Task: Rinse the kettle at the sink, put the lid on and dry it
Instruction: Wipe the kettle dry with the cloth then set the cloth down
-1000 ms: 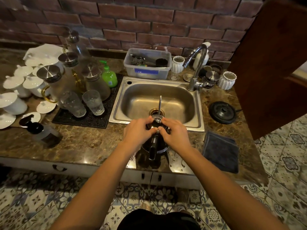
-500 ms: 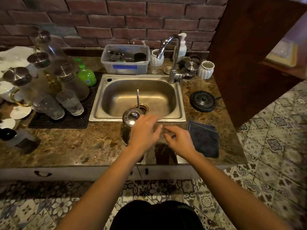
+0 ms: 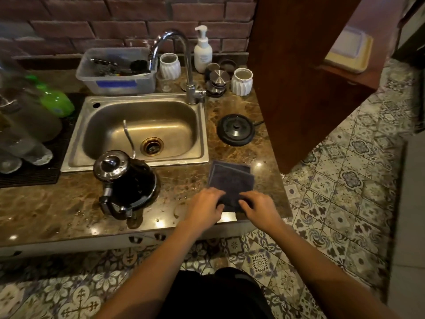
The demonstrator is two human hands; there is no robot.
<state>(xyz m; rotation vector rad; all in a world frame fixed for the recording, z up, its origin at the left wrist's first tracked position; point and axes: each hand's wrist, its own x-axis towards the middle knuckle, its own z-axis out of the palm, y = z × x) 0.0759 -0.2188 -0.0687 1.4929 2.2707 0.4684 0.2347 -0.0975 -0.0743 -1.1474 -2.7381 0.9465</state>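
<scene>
The black gooseneck kettle [image 3: 131, 183] stands upright on the marble counter in front of the steel sink [image 3: 138, 132]. Its shiny lid [image 3: 110, 165] sits on top, and its thin spout reaches over the basin. To the kettle's right lies a folded dark cloth [image 3: 231, 180] near the counter's front edge. My left hand [image 3: 204, 207] and my right hand [image 3: 257, 207] both rest on the cloth's near edge, fingers curled onto it. Neither hand touches the kettle.
The kettle's round black base [image 3: 236, 132] sits right of the sink, beside a wooden panel [image 3: 299, 77]. Behind the sink stand the tap [image 3: 184, 65], a plastic tub [image 3: 117, 72], white cups and a soap pump [image 3: 202, 51]. Glassware and a green bottle [image 3: 55, 100] crowd the left mat.
Both hands left the kettle, which now stands alone on the counter, and moved right onto the dark cloth. My view shifted to the right.
</scene>
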